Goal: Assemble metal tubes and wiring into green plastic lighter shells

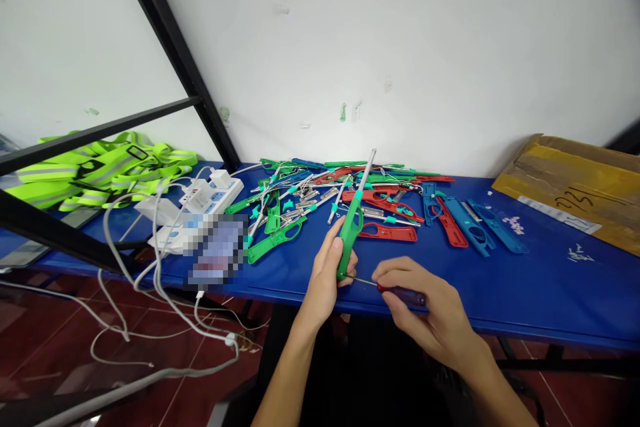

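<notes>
Screwdriver [413,296] (R hand [440,317]) at lighter [350,233] in L hand [325,275].

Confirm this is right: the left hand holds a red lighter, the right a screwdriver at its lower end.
Not quite: the head view shows the lighter is green, not red. The left hand does hold it, and the right hand holds a screwdriver at its lower end.

Green lighter [349,231], silver nozzle [367,169] up, leaning right in my left fingers [330,259] over front edge of table [510,293]; dark-handled screwdriver [409,295] near level, tip at lighter's base.
</notes>
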{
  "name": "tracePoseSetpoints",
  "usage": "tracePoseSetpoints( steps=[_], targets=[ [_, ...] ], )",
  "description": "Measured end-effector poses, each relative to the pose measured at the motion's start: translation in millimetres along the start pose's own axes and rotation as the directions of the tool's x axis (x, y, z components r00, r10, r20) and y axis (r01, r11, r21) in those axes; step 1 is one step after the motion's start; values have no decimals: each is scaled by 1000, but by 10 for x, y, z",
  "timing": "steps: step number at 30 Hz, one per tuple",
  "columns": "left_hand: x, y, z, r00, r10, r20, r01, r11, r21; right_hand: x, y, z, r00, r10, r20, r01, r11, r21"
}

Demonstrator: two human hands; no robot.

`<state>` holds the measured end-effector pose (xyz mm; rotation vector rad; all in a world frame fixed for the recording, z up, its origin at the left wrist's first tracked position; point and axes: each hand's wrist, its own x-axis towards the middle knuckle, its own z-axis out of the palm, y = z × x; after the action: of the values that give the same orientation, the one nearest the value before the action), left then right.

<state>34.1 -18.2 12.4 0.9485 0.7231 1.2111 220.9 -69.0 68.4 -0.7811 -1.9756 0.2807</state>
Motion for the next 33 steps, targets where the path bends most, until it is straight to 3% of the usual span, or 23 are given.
tracePoseSetpoints(
  steps=[6,11,13,18,23,28,30,33],
  targets=[
    [25,-34,-9,999,25,-30,-25,1000,6,-50,-25,-138,998,70,6,-66,968,-243],
    [45,-66,-20,991,67,-112,-64,998,25,-69,-35,-67,999,48,-17,-48,811,-583],
    [43,-67,-21,987,78,-138,-73,997,40,-41,-74,-80,997,75,10,-55,810,-584],
    [32,-56,-10,986,79,-148,-65,993,98,-21,-113,-181,963,183,199,-86,906,-415],
    [35,-38,2,981,101,-168,-89,993,78,-60,-47,-143,986,121,116,-28,800,-599],
    [18,-9,14,980,97,-173,-75,989,126,-37,-95,-155,949,213,234,-102,906,-410],
    [15,-8,12,982,91,-164,-67,988,142,-44,-63,-153,957,188,221,-64,880,-470],
    [24,-19,4,982,94,-164,-74,989,126,-68,22,-117,988,109,111,-12,764,-645]
  ],
)
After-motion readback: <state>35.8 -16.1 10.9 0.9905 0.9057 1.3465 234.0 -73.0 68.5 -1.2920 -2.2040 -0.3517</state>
